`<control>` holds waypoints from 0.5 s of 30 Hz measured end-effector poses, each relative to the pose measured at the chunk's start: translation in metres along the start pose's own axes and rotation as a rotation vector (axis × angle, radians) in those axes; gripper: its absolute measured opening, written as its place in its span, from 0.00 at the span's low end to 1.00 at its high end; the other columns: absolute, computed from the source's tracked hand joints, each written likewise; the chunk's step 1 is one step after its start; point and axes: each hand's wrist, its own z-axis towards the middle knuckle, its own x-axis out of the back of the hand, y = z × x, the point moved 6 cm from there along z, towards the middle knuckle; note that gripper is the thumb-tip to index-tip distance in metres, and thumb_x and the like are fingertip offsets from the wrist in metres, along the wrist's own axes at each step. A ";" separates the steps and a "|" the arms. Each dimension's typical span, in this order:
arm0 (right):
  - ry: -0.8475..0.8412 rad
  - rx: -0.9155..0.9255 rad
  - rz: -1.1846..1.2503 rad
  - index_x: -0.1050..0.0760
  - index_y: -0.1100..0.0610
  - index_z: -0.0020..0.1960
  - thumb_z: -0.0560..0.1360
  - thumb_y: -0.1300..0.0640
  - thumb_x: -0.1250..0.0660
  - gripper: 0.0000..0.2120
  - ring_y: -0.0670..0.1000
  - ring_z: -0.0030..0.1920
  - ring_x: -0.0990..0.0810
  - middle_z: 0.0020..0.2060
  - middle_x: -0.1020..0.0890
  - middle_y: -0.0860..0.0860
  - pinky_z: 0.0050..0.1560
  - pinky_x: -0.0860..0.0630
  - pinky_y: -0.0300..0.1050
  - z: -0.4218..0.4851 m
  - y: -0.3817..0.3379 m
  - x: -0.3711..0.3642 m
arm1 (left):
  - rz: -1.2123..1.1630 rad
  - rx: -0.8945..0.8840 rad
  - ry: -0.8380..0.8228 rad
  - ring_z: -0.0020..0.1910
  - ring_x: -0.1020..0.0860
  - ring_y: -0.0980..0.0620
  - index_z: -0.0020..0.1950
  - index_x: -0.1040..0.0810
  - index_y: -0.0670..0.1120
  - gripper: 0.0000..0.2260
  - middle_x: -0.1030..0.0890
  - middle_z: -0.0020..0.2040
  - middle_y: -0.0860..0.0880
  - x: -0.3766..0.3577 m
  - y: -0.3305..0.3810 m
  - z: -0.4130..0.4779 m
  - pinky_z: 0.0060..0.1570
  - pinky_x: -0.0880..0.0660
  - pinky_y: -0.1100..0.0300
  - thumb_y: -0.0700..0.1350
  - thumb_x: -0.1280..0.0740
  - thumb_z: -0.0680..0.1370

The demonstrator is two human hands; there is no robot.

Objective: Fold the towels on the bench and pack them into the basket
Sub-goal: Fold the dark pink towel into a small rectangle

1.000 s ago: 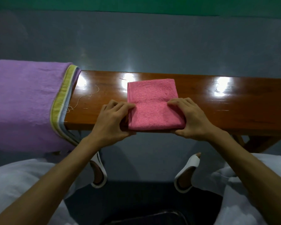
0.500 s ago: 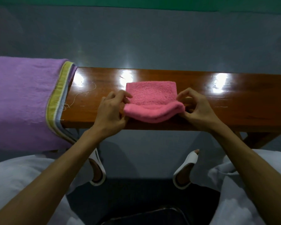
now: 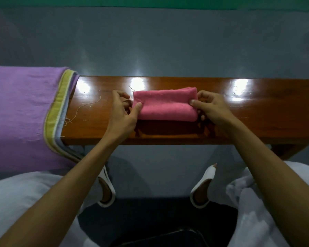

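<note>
Midway along the bench (image 3: 257, 122), toward its far edge, a pink towel (image 3: 165, 104) sat as a thick, narrow bundle with its long side running left to right. A shadow lay under its near side, so whether it rested fully on the wood or was raised a little could not be told. The left hand (image 3: 122, 111) pinched the left end, thumb on top and fingers curled behind. The right hand (image 3: 212, 107) pinched the right end the same way. Both grips were narrow and closed on cloth alone.

The towel looked like soft terry: light, limp, not fragile and not slippery in the fingers. Its rounded near fold seemed springy, so the layers would probably open if released without pressing. The glossy bench might let the bundle slide if it were pushed rather than lifted. The safest hold seemed to be at both ends, pinching through every layer, or one palm beneath and one on top. A single corner would likely let it fall open.

A purple towel (image 3: 21, 113) with a yellow-green border draped over the bench's left end, not yet folded. Being larger, it would likely flop more and want two hands at its corners. Loose thread (image 3: 78, 111) lay between the towels. A dark shape (image 3: 168, 236) showed at the near edge; whether it was the basket could not be told.
</note>
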 end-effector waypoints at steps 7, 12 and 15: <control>0.112 0.014 -0.094 0.22 0.60 0.55 0.84 0.55 0.36 0.09 0.40 0.26 0.23 0.41 0.19 0.51 0.26 0.28 0.34 0.007 -0.004 -0.004 | 0.034 -0.136 0.068 0.46 0.17 0.52 0.65 0.36 0.46 0.15 0.21 0.52 0.46 -0.002 0.016 0.010 0.37 0.17 0.55 0.48 0.34 0.84; 0.216 0.038 -0.235 0.22 0.56 0.52 0.82 0.53 0.34 0.07 0.49 0.28 0.20 0.41 0.16 0.54 0.29 0.21 0.46 0.008 0.000 0.000 | 0.074 -0.107 -0.014 0.43 0.19 0.60 0.72 0.39 0.47 0.20 0.20 0.53 0.47 -0.011 0.013 0.016 0.36 0.21 0.66 0.44 0.34 0.84; 0.229 0.036 -0.268 0.21 0.55 0.49 0.82 0.53 0.34 0.07 0.49 0.26 0.21 0.36 0.18 0.53 0.29 0.22 0.47 0.007 -0.001 0.003 | 0.061 -0.093 -0.088 0.47 0.19 0.56 0.73 0.39 0.52 0.22 0.21 0.61 0.46 -0.012 0.012 0.020 0.40 0.20 0.64 0.43 0.34 0.83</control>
